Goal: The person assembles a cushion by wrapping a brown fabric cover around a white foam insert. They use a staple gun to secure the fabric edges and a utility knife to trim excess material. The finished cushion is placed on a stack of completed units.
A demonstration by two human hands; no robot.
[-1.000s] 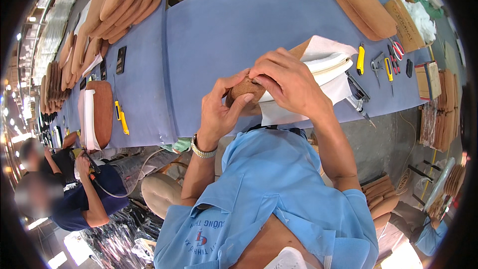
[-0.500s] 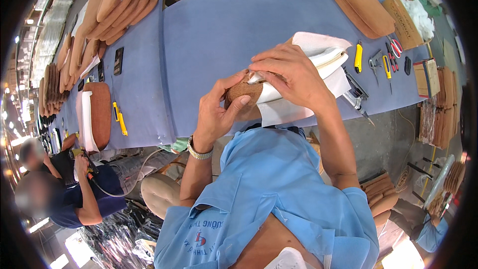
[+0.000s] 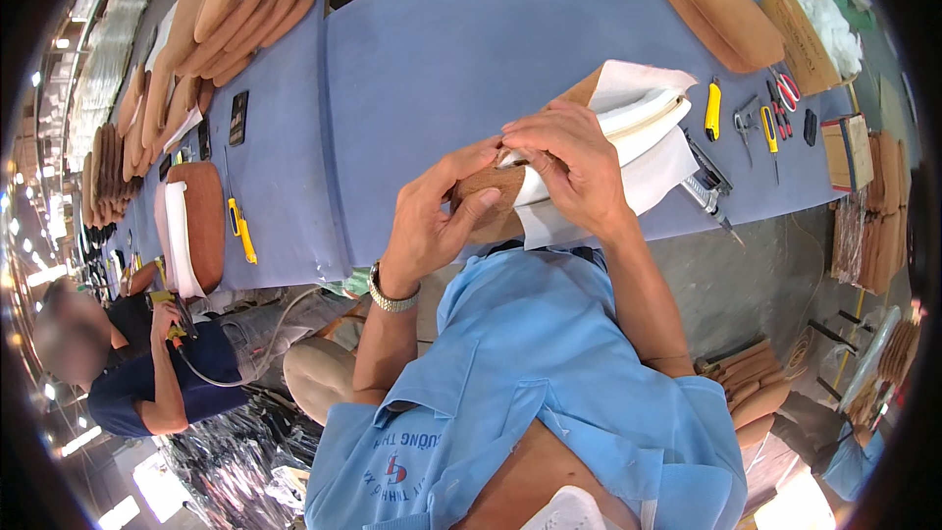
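A padded cushion (image 3: pixel 496 198) with a brown fuzzy cover lies at the table's near edge in front of me. White lining flaps (image 3: pixel 564 221) spread from it, and white padding (image 3: pixel 638 116) shows along its open side. My left hand (image 3: pixel 442 201) grips the cushion's brown left end, thumb on the near face and fingers over the top. My right hand (image 3: pixel 574 162) is closed at the cover's edge beside the left fingertips, pinching the fabric there. The exact spot between the fingertips is partly hidden.
Right of the cushion lie a caulking gun (image 3: pixel 708 198), yellow cutter (image 3: pixel 712 110), yellow screwdriver (image 3: pixel 769 130) and red-handled scissors (image 3: pixel 788 88). Brown cushions (image 3: pixel 711 5) and a cardboard box (image 3: pixel 805 37) stand behind them. More cushions (image 3: pixel 250 15) are piled left, near a phone (image 3: pixel 238 118). A co-worker (image 3: pixel 167 373) holds a tool at left.
My right hand has turned and drawn its fingers in closer at the cover's edge, uncovering brown fabric behind it. My left hand keeps its grip. The co-worker has shifted a little.
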